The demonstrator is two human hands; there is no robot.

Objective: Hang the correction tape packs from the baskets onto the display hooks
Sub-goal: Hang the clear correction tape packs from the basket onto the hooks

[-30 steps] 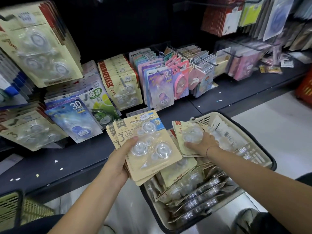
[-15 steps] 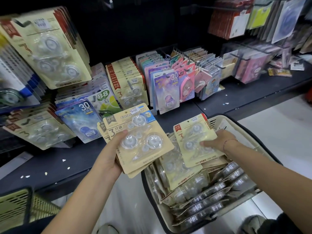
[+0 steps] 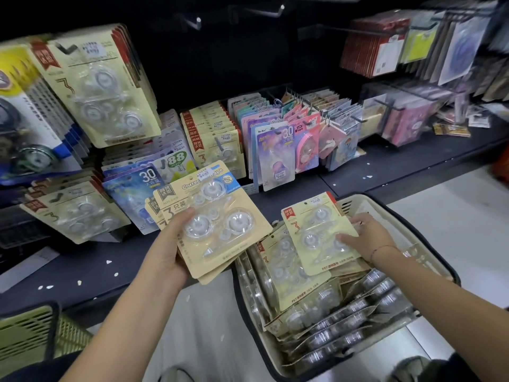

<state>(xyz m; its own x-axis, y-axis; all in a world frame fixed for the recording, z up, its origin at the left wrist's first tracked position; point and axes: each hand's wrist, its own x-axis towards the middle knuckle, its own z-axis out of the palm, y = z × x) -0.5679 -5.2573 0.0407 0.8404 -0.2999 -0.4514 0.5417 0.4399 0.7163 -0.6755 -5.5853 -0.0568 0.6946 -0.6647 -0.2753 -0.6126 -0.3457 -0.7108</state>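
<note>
Together, left grip [image 3: 168, 249] and right grip [image 3: 369, 238] were full.
Left clutched a pack stack [image 3: 220, 216] left of the basket [image 3: 355, 206]; right pinched 1 pack [image 3: 316, 230] over it.

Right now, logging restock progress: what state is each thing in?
left hand, grips the pack stack
pack stack, held fanned, unhung
right hand, pinches the single pack
single pack, lifted over the beige basket
beige basket, full of packs
top hooks, bare
</note>
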